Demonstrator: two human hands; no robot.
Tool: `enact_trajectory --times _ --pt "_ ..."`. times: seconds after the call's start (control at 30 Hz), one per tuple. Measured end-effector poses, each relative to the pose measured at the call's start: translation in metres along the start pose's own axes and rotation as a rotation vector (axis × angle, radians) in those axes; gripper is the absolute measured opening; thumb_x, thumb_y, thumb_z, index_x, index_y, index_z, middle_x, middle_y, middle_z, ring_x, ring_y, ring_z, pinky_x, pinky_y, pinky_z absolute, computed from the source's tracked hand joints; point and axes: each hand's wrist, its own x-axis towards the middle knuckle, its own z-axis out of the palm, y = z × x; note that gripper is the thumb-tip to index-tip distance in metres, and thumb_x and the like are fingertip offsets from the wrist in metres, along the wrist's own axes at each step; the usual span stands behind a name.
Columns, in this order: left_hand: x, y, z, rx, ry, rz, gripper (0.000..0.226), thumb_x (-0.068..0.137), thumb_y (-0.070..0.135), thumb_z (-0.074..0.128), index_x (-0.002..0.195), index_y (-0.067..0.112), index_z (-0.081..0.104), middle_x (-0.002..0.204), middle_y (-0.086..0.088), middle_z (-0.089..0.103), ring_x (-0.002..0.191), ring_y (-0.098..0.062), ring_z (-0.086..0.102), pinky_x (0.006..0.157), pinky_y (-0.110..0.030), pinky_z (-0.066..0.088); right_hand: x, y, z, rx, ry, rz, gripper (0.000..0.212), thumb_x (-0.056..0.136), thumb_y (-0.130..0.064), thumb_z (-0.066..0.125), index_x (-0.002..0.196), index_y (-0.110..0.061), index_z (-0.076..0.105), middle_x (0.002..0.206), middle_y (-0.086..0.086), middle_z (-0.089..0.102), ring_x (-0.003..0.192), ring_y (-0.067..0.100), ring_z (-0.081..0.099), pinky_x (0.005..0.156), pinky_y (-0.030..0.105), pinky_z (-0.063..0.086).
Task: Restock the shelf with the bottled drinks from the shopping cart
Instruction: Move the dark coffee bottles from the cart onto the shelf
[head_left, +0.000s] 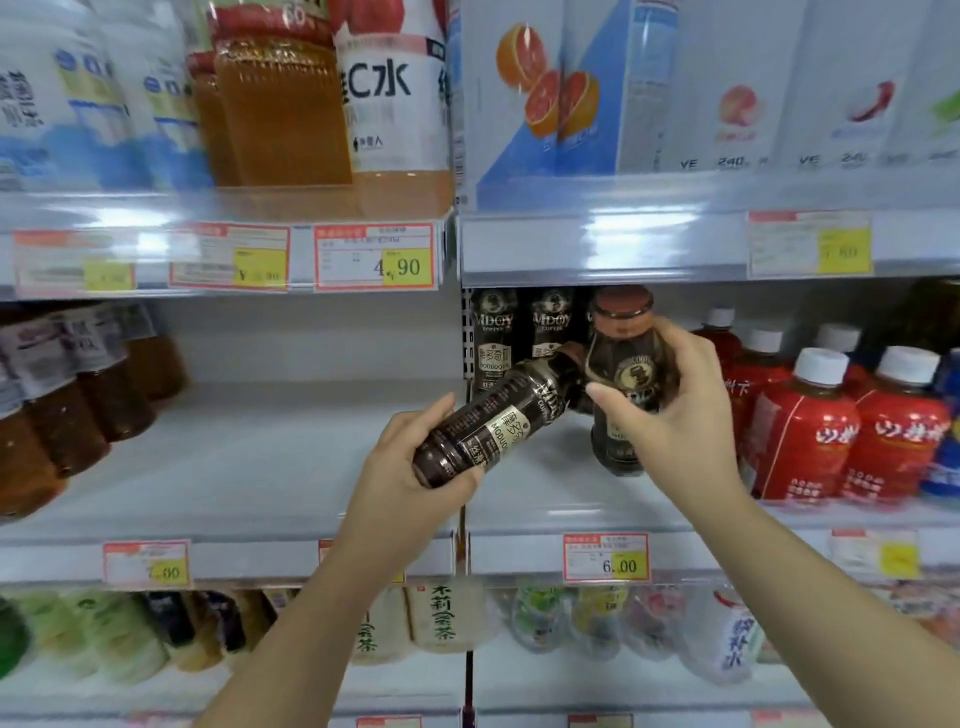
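One tilted bottle (498, 421) sits curled in our left grip (415, 467) over the white shelf (249, 467); our right grip (670, 415) wraps an upright bottle (626, 364) near the shelf's front edge (far price tags (75, 265) blur).

I see both forearms raised. Left hand (413, 470) grips a tilted dark coffee bottle (498, 423), right hand (675, 415) an upright dark bottle (631, 371).

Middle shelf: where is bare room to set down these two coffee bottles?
Widest bare patch: middle shelf between the brown tea bottles and the stocked coffee bottles. A narrower strip lies in front of them. Crowded right, at the red-label bottles.
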Motion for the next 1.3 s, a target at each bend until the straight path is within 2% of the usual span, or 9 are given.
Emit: enact_trajectory --times 0.17,0.33,0.43,0.53,0.7,0.83,0.97,1.1,1.3 --pt "0.001 -0.002 -0.004 -0.023 0.019 -0.023 0.064 0.078 0.004 0.072 0.131 0.030 0.047 0.110 0.008 0.053 0.091 0.008 0.057 0.075 -0.004 0.045 0.043 0.030 0.018 0.008 -0.010 0.125 0.064 0.070 -0.034 0.077 0.127 -0.021 0.051 0.119 0.007 0.057 0.109 0.019 0.055 0.097 0.039 0.046" --pt "-0.001 -0.001 -0.010 -0.037 0.040 -0.038 0.065 0.078 0.006 0.072 0.132 0.029 0.047 0.111 0.009 0.054 0.092 0.006 0.058 0.075 -0.007 0.047 0.067 0.052 0.034 0.014 -0.019 0.286 0.081 0.061 -0.056 0.071 0.130 -0.022 0.047 0.123 0.007 0.056 0.115 0.022 0.055 0.098 0.045 0.046" --pt "-0.003 0.000 -0.013 -0.063 0.044 -0.053 0.064 0.077 0.005 0.072 0.131 0.030 0.048 0.110 0.009 0.055 0.092 0.006 0.059 0.078 -0.010 0.049 0.053 0.039 0.031 0.029 0.026 0.341 0.092 0.068 -0.039 0.079 0.143 -0.013 0.032 0.138 0.012 0.043 0.130 0.026 0.041 0.109 0.042 0.035" --pt "-0.007 -0.003 -0.016 -0.138 0.064 -0.080 0.062 0.076 0.002 0.073 0.126 0.033 0.051 0.112 0.008 0.057 0.096 -0.001 0.062 0.084 -0.024 0.054 0.005 0.018 0.023 0.162 0.108 0.384 0.070 0.076 -0.033 0.074 0.135 -0.015 0.041 0.121 0.005 0.055 0.111 0.018 0.054 0.101 0.042 0.043" --pt "-0.011 0.001 -0.005 -0.308 0.037 -0.120 0.058 0.078 -0.003 0.068 0.115 0.039 0.054 0.107 0.009 0.066 0.083 -0.005 0.067 0.064 -0.021 0.054 -0.026 -0.028 0.037 0.686 -0.423 0.833 0.050 0.079 -0.038 0.067 0.120 -0.012 0.054 0.113 0.006 0.064 0.098 0.023 0.067 0.084 0.039 0.055" --pt "-0.013 -0.001 0.000 -0.294 -0.067 -0.126 0.057 0.081 -0.004 0.065 0.120 0.037 0.053 0.103 0.006 0.069 0.084 -0.011 0.068 0.066 -0.023 0.053 -0.012 -0.043 0.034 0.772 -0.469 0.707 0.029 0.087 -0.021 0.062 0.112 -0.007 0.060 0.109 0.011 0.070 0.097 0.024 0.068 0.084 0.036 0.057" --pt "0.004 0.007 0.006 -0.041 -0.160 -0.015 0.059 0.081 0.011 0.070 0.117 0.052 0.047 0.119 0.011 0.060 0.108 0.000 0.058 0.090 -0.025 0.049 -0.007 -0.042 0.030 0.605 -0.368 0.446 0.036 0.078 -0.014 0.073 0.112 -0.014 0.059 0.102 0.006 0.071 0.094 0.019 0.068 0.083 0.038 0.056" --pt "0.020 0.016 0.018 0.025 -0.115 0.033 0.053 0.078 0.018 0.074 0.103 0.055 0.046 0.104 0.024 0.062 0.096 0.014 0.057 0.080 -0.009 0.047 0.000 -0.042 0.031 0.440 -0.360 0.253 0.043 0.074 -0.017 0.076 0.113 -0.018 0.058 0.101 -0.004 0.070 0.095 0.006 0.066 0.084 0.028 0.053" --pt "0.040 -0.011 0.043 -0.022 -0.091 -0.086 0.053 0.073 0.022 0.077 0.110 0.039 0.043 0.115 0.006 0.060 0.106 -0.009 0.060 0.092 -0.033 0.051 0.014 -0.015 0.020 0.278 -0.457 0.266 0.065 0.073 -0.025 0.077 0.132 -0.022 0.047 0.117 -0.005 0.061 0.104 0.011 0.061 0.093 0.032 0.050"
